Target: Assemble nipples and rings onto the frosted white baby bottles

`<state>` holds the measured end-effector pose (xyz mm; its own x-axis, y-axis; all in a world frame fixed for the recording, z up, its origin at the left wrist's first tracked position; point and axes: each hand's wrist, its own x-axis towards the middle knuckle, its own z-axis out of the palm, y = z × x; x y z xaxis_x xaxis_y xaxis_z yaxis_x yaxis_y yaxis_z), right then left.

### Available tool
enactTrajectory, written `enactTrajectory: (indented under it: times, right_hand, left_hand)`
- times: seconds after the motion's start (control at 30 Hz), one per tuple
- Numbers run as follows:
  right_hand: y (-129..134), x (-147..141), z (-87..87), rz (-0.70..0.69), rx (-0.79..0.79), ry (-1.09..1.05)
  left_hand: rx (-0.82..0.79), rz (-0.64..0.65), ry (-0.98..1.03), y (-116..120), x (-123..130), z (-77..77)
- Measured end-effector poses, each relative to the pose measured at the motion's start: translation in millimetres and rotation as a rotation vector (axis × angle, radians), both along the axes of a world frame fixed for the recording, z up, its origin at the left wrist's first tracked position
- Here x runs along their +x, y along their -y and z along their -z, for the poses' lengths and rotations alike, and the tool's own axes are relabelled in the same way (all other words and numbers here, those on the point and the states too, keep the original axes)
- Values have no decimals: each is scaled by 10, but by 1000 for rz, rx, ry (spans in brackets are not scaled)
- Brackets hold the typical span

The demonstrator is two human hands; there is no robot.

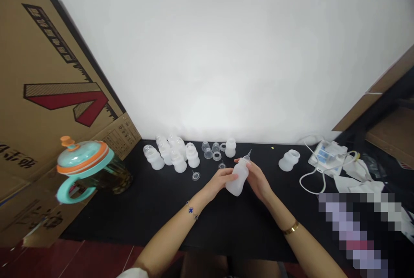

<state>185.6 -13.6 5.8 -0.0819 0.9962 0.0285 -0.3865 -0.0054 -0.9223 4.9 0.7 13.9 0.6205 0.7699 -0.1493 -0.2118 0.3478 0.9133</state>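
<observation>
On the black counter (155, 222), the work looks well along: a cluster of white bottles (179, 162) stands to the left, each apparently topped with a clear cap, and these seem finished. The held bottle (236, 181) is in the middle, tilted over the counter, with a clear pointed teat at its mouth and no cap over it, so it looks only partly done. The left hand (224, 177) is curled round its body, and the right hand (258, 179) is partly closed about its neck. What appears to be left is a wide-mouthed open bottle (289, 160) lying off to the right, a small bottle (230, 147) by the wall whose top is hard to make out, three loose clear caps (208, 153), rings (217, 156) and flat teat pieces (196, 176).

Around these, a big carton (48, 53) leans in at the left, with a lidded jug (116, 178) in front of it. At the right lie white papers (359, 183), a white device (326, 153) and a looping cable (305, 188), which could snag a sleeve. The loose teat pieces near the left hand could be nudged; the lower-right corner is pixelated.
</observation>
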Motion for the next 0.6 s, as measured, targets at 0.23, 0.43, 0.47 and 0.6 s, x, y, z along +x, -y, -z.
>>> enactTrajectory:
  times: [0.23, 0.43, 0.47, 0.6]
  right_hand:
    - [-21, -10, 5, 37, -2, 11]
    - [-31, -24, 27, 33, 20, 1]
    - [-27, -30, 22, 26, 25, -8]
    - [-10, -38, 3, -1, 35, -26]
  left_hand:
    - [205, -98, -63, -23, 28, 22]
    - [168, -120, -58, -8, 30, 12]
    - [132, -104, -42, -5, 22, 6]
    - [15, -26, 23, -3, -8, -8]
